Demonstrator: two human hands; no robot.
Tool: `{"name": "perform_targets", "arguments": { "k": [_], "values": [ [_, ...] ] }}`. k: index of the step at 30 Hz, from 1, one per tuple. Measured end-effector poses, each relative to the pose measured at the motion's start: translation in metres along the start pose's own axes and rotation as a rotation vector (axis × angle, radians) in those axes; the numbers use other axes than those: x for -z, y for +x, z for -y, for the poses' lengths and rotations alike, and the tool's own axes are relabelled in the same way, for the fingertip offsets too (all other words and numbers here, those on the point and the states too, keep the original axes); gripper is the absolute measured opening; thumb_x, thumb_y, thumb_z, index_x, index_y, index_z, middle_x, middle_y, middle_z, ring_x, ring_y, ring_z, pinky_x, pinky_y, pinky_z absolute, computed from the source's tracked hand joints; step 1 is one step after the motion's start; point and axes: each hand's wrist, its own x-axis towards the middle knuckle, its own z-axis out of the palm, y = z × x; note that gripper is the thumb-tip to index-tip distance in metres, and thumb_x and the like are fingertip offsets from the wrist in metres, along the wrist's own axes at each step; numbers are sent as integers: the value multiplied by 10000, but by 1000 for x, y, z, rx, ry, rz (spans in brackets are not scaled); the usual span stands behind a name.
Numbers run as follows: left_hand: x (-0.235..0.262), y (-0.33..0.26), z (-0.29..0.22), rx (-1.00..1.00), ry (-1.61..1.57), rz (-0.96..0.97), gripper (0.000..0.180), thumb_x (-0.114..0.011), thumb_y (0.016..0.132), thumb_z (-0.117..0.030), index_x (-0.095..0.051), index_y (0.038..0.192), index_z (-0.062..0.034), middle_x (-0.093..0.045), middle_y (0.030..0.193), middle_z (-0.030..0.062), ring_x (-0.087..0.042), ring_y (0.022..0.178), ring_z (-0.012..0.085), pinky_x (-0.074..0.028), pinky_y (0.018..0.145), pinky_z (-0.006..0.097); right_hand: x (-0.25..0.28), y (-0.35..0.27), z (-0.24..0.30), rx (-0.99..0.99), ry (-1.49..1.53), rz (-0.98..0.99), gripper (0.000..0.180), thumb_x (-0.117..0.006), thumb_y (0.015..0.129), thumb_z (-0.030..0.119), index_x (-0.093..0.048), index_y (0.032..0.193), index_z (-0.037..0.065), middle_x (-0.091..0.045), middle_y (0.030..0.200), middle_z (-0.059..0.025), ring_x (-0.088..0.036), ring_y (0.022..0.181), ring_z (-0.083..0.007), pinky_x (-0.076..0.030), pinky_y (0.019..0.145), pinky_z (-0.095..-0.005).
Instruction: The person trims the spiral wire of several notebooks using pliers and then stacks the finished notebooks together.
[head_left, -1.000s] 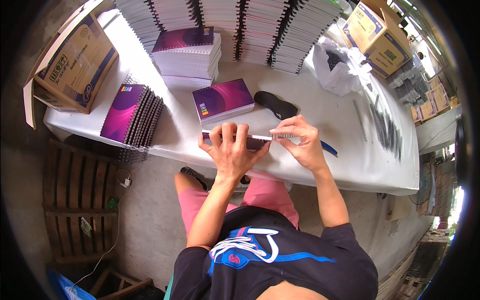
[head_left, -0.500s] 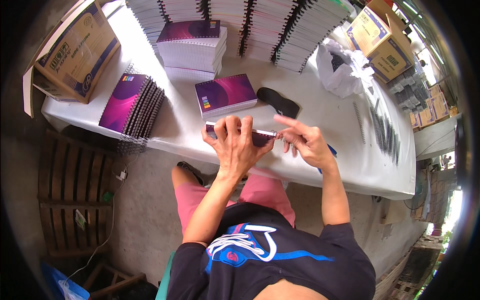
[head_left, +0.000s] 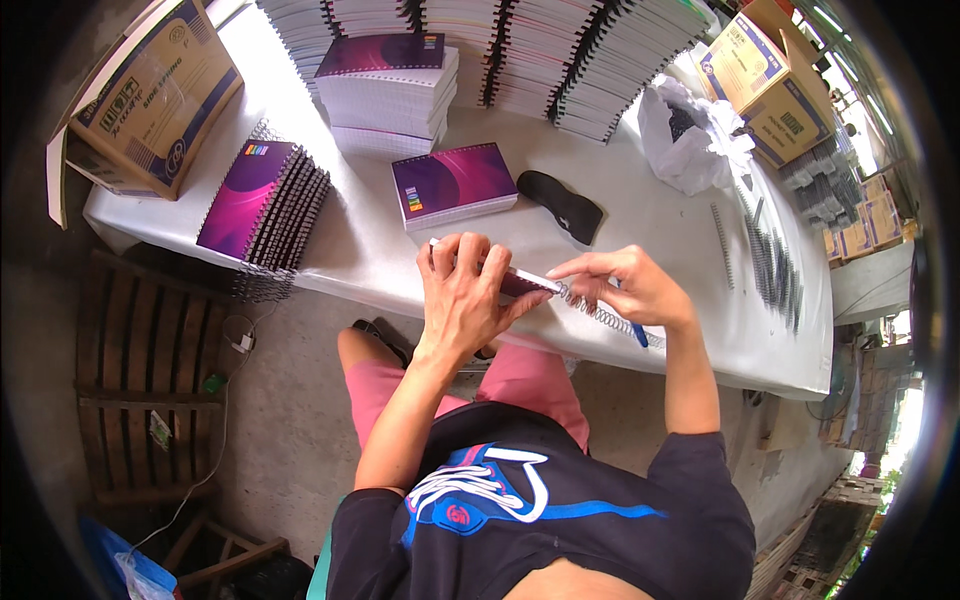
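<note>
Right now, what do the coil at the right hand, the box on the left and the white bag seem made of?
Coil: perhaps metal or plastic; thin, slightly shiny loops.
Box: cardboard, matt brown, with an open flap.
Bag: probably thin plastic, glossy and crinkled.

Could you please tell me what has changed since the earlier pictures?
The held notebook has tilted, its right end now closer to the person. The right hand has shifted rightward, and more of the spiral coil shows, trailing from that end toward the lower right. Whether this hand grips the coil is unclear. The left hand still holds the notebook; the bound purple notebooks and left cardboard box are unmoved.
</note>
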Motion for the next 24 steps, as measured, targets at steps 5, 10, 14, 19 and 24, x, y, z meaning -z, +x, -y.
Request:
{"name": "perform_targets", "arguments": {
  "k": [5,10,14,19,24],
  "values": [
    [0,1,-3,32,19,-36,464,-774,641,-450,-545,828,-93,-464,928,80,-408,970,284,-304,898,469,-5,1,23,-45,-102,-141,236,-713,791,115,-641,1004,44,-644,819,-95,-647,736,-180,-512,667,-309],
    [1,3,-7,50,28,-53,457,-796,618,-429,-543,783,-85,-466,909,82,-399,947,289,-315,887,456,-28,-10,20,-25,-224,-300,148,-644,842,108,-641,969,32,-628,865,-114,-641,796,-243,-507,708,-346],
    [6,3,-1,67,-27,11,467,-786,616,-454,-551,791,-91,-463,904,74,-416,981,287,-312,917,458,-8,-4,11,-25,-282,-83,234,-560,899,164,-628,1096,57,-640,972,-143,-632,881,-306,-498,780,-378],
    [7,3,0,40,-92,-24,534,-843,521,-462,-544,744,-81,-442,1090,129,-357,1081,327,-330,908,454,-7,32,-52,81,-846,-464,413,-564,815,102,-563,1227,86,-628,1077,-165,-614,923,-357,-490,835,-397],
    [6,-1,1,52,-126,-37,548,-847,513,-459,-533,727,-64,-409,1187,152,-309,1149,350,-313,946,469,-1,41,-66,-266,-512,-489,330,-552,766,48,-631,1086,34,-662,1028,-187,-647,903,-366,-517,826,-478]
  ]
}}
